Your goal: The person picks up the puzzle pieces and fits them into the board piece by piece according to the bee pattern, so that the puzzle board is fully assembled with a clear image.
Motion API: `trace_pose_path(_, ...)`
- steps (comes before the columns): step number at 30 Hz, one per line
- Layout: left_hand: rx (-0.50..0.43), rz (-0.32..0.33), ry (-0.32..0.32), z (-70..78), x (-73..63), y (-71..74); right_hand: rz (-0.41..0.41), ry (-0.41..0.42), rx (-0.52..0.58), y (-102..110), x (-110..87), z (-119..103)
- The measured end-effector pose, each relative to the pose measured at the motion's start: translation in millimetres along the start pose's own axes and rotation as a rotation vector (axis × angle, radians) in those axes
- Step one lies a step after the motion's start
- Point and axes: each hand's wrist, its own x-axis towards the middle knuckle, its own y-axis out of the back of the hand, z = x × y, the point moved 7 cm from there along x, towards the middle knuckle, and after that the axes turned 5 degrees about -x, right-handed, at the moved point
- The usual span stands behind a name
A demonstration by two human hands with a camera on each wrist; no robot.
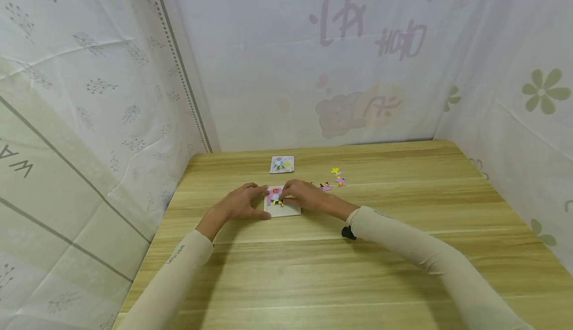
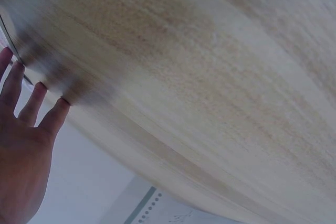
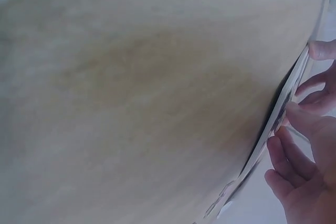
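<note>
A white puzzle tray [image 1: 286, 211] lies on the table, its upper left filled with a pink, blue and yellow-black bee picture [image 1: 274, 196]. My left hand [image 1: 243, 202] rests at the tray's left side, thumb at the near corner and fingers at the far one; the left wrist view shows these fingers [image 2: 35, 100] spread and fairly straight. Over the tray's right part, my right hand [image 1: 305, 195] pinches a small jigsaw piece at the picture's edge, mostly hidden by the fingers. The right wrist view shows the thumb [image 3: 307, 121] and fingertips close together at the tray's surface.
Several loose jigsaw pieces [image 1: 340, 181] lie to the right of the tray, one yellow piece [image 1: 335, 170] farthest back. A square bee picture card [image 1: 282, 165] lies behind the tray. Printed curtains [image 1: 277, 61] enclose the wooden table [image 1: 286, 270] at the back and sides.
</note>
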Motion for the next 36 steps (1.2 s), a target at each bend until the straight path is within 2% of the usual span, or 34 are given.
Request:
trace_pose_path(11, -0.003, 0.001, -0.010, 1.0, -0.1, 0.7, 0.001, 0.008, -0.070, -4, 0.9, -4)
trace_pose_path(21, 0.008, -0.003, -0.020, 0.1, 0.8, 0.2, 0.008, -0.019, -0.057, -3, -2.8, 1)
trace_pose_path(32, -0.005, -0.004, -0.003, 3.3, 1.1, 0.9, 0.085, -0.146, -0.002, 25, -27.7, 35)
trace_pose_path(36, -0.010, 0.001, -0.002, 3.7, 0.7, 1.3, 0.080, -0.196, 0.005, 31, -37.8, 50)
